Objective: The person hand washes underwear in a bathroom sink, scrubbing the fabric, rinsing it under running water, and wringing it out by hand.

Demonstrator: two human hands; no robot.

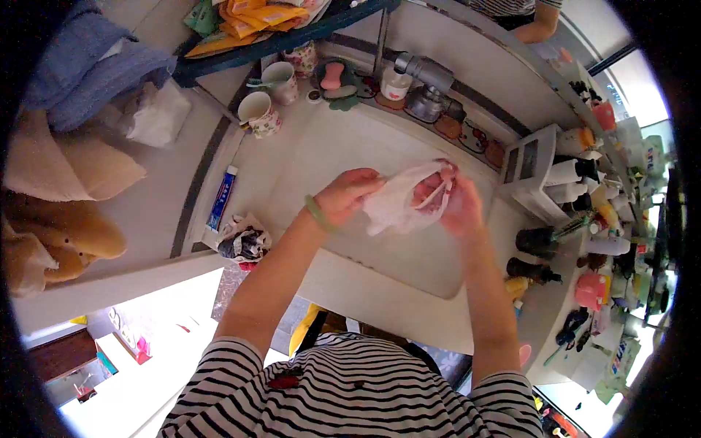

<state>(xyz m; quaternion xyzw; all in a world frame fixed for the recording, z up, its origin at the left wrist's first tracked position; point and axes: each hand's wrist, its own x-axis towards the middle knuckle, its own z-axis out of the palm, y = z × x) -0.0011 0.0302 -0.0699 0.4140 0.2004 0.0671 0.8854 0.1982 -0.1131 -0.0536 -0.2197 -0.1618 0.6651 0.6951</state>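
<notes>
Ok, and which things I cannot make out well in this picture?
All in the head view:
- Bag: its folds and the hands hide the inside.
- Right hand: some fingertips, behind the bag.
- Tube: print too small.
- Orange packets: cut off by the top edge.

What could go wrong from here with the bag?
Two likely risks:
The white bag looks thin and is stretched between left hand and right hand, so it might tear; anything inside could then drop into the basin.
The crumpled bundle sits at the counter's front edge, right by the left forearm; a swing could knock it off.
</notes>
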